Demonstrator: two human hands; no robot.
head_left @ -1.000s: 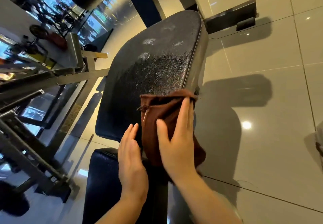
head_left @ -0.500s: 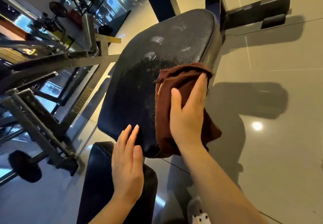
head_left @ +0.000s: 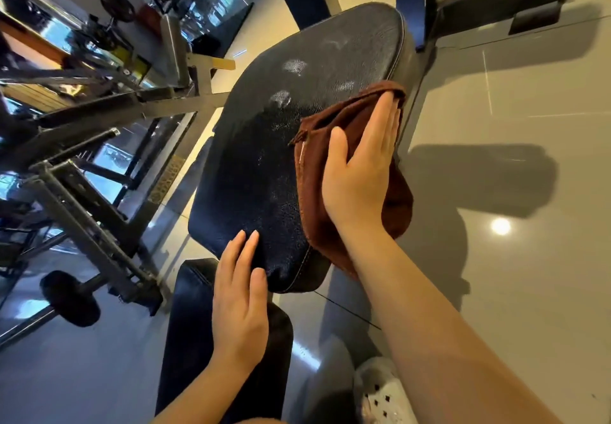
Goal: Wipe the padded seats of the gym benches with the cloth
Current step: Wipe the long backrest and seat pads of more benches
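A grey metal rack frame (head_left: 99, 172) is seen at far left, with a black round roller pad (head_left: 71, 298) low beside it on the floor. A dark lower seat pad (head_left: 198, 324) of the bench is seen at bottom centre. The left hand (head_left: 239, 304) is laid flat over the near edge of the big black padded seat (head_left: 264, 165), fingers straight and together, nothing gripped. Pale smudges are seen on the upper part of that pad. A brown cloth (head_left: 317, 159) is spread on the pad's right side, hanging over the right edge. The right hand (head_left: 360, 172) is pressed flat on the cloth, grip spread, fingers straight, thumb out. Glossy tiled floor (head_left: 529, 291) is seen at right, with shadows on it. A white perforated shoe (head_left: 383, 397) is seen at the bottom.
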